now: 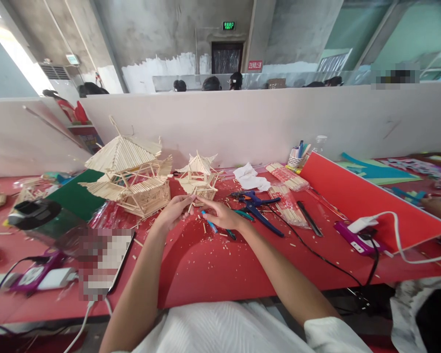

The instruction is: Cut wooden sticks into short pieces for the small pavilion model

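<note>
Lg stick model (pixel 123 156) & sm stick model (pixel 199 165) stand roofed on far counter (pixel 213 277); remainder unclear. L hand (pixel 173 212) pinches short stick (pixel 190 208); R hand (pixel 223 215) meets it, grip can't tell.

grey wall (pixel 161 29), patchy white low down; lit exit sign (pixel 228 25) above dark door (pixel 226 60); pale partition (pixel 242 113) behind red desk (pixel 213 279).

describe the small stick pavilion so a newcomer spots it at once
On the red table, find the big pavilion before the pale partition. The small pavilion stands to its right. Both are built of sticks, but this one is clearly lower and narrower.
</note>
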Tool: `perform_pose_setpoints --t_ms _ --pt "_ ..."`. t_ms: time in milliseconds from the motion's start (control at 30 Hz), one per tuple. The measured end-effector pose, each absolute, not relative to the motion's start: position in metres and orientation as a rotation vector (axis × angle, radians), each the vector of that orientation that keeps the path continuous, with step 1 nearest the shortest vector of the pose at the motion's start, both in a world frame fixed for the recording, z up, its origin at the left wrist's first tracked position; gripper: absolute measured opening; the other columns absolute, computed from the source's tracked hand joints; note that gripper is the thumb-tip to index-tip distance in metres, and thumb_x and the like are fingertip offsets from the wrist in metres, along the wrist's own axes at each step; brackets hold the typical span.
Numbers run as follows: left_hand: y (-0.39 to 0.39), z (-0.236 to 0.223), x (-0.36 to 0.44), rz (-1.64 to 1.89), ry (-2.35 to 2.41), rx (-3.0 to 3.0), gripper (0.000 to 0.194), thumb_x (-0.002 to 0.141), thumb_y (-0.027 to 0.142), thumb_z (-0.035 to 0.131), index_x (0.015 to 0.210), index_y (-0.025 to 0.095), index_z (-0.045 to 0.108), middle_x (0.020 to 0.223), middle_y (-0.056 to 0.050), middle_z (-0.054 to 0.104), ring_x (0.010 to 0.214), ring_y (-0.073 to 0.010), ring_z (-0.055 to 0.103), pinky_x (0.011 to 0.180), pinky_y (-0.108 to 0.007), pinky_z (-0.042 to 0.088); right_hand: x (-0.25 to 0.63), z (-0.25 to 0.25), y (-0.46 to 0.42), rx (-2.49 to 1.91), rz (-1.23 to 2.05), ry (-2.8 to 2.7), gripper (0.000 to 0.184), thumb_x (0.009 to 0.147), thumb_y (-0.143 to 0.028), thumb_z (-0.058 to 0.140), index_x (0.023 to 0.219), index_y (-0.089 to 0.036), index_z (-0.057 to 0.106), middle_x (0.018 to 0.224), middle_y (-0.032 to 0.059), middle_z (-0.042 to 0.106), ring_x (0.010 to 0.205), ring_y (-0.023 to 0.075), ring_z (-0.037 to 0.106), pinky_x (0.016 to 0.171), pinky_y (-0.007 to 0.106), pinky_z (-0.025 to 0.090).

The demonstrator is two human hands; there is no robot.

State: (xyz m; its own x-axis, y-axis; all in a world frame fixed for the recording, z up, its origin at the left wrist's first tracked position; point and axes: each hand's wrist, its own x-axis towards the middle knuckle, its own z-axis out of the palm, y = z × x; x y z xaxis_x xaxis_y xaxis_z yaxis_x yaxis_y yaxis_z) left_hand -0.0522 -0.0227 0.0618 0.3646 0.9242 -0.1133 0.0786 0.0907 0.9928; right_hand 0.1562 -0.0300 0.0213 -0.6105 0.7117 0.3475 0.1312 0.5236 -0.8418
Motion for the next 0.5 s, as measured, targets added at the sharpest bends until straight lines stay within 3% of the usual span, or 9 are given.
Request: perform_pose_setpoints --t_ms 500 --pt "-0.0245 0.0672 -0.0509 0.839 1.037 1.3 0.04 0.081 0.054 0.068 0.089 0.014 0.063 0.048 0.005 0.053 0.039 -0.0051 0.035 0.042 -0.019 0.021 0.1501 0.025 -0.0337 -0.746 0.989 -2.07 0.065 0.097 -0.023 0.05 0.158 -0.03 0.031 0.158 0.0079 0.042 0.131 0.0232 0.055 0.104 0.038 0.048"
